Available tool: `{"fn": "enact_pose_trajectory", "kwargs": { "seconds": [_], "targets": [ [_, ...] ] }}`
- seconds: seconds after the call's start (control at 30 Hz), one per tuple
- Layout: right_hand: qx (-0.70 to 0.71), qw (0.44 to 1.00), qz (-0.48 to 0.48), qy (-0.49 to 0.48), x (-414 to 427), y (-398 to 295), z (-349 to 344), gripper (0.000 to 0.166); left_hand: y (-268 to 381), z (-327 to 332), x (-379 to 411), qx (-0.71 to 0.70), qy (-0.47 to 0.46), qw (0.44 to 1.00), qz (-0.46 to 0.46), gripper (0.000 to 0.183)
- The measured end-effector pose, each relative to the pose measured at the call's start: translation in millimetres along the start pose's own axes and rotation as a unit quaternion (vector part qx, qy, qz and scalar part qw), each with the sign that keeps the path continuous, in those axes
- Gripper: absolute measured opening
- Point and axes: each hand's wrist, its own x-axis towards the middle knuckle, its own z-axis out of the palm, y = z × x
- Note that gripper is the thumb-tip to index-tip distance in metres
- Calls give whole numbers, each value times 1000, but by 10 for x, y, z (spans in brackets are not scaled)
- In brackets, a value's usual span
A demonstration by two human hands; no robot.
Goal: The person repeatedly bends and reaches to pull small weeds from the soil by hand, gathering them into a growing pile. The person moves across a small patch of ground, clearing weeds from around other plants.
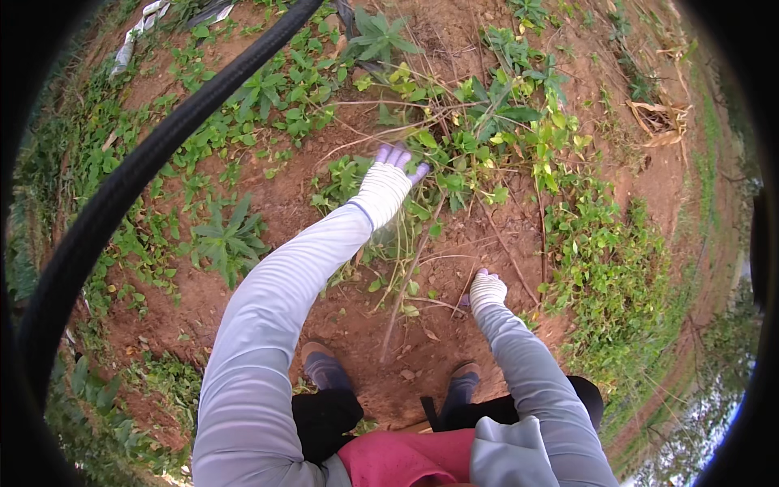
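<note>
My left hand [395, 167], in a white and purple knit glove, reaches into a tangle of leafy green vines [450, 155]. Its fingers point away from me, with the thumb spread to the right and leaves around the fingertips. Lower and to the right, my right hand [488, 288] wears a matching glove, its fingers curled. A thin dry twig [464, 291] runs beside it; whether the fingers hold it is hidden. Between the hands, a long dry stem [409, 277] slants down over the reddish soil [365, 304] toward my feet.
A broad-leaved weed [230, 238] grows to the left. Dense low foliage [608, 268] covers the right side. Dry husks [660, 122] lie at far right, and white plastic sheeting [137, 36] at upper left. A black cable [164, 146] crosses the view's left side.
</note>
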Motion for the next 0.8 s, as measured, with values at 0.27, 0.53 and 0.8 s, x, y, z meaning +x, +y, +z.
{"fn": "enact_pose_trajectory", "kwargs": {
  "seconds": [0.27, 0.53, 0.8],
  "targets": [
    [-12, 1000, -13, 7, -60, 12, -39, 24, 116, 160, 640, -53, -88, 994, -27, 48],
    [-5, 999, -13, 29, 61, 55, 146, 27, 254, 305, 727, -169, -10, 983, -66, 38],
    [11, 999, -5, -50, 24, 29, 5, 80, 220, 41, 810, -258, -136, 943, -159, 29]
  ]
}}
